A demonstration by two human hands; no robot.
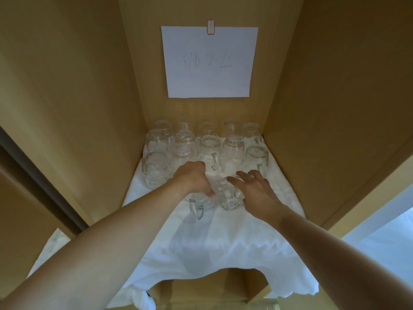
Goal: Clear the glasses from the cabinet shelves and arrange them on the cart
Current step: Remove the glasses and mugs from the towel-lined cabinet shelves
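Left hand [194, 179]: we see it gripping a mug [199, 203], fingers hidden.
Right hand [257, 193]: fingers spread over second mug [231, 198]; grip unclear to us.
Back glasses [207, 139]: blurry.

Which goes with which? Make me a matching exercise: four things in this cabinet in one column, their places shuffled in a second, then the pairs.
Things:
1. paper note
2. white cloth
3. left hand
4. right hand

Places:
A. spread over the shelf, front edge hanging down
B. on the glass mug whose handle points toward the camera
C. taped to the back wall
D. on the near mug further right

Pairs: 1-C, 2-A, 3-B, 4-D
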